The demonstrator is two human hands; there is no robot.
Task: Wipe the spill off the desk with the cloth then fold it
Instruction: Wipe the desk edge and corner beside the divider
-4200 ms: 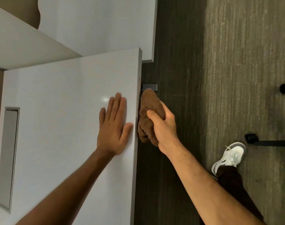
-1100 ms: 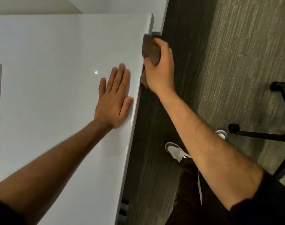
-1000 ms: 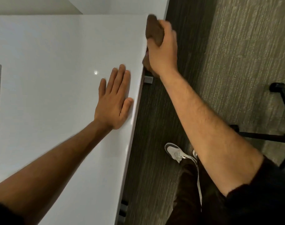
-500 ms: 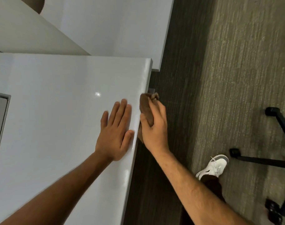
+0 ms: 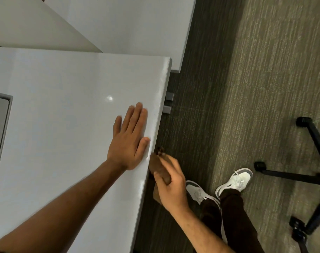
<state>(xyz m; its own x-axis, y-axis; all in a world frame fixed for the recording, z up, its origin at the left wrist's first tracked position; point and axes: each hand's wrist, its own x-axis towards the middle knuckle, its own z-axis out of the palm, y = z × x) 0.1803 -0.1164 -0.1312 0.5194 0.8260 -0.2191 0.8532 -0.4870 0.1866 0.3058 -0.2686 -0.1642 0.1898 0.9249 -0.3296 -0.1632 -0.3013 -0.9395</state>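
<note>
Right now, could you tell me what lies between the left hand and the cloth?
In the head view, only the desk's right edge lies between them: the left hand rests flat on top, and the right hand grips the cloth against the edge's side.

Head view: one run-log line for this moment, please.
left hand flat on desk | right hand grips cloth at desk edge | fold pending

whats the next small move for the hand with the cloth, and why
Probably slide the cloth on along the desk's side edge, pressed to it. The right hand grips the bunched cloth against that edge, off the top, while the left hand lies flat on the desk top, bracing. No spill shows on the top, and the cloth is not yet folded, so folding comes later.
</note>
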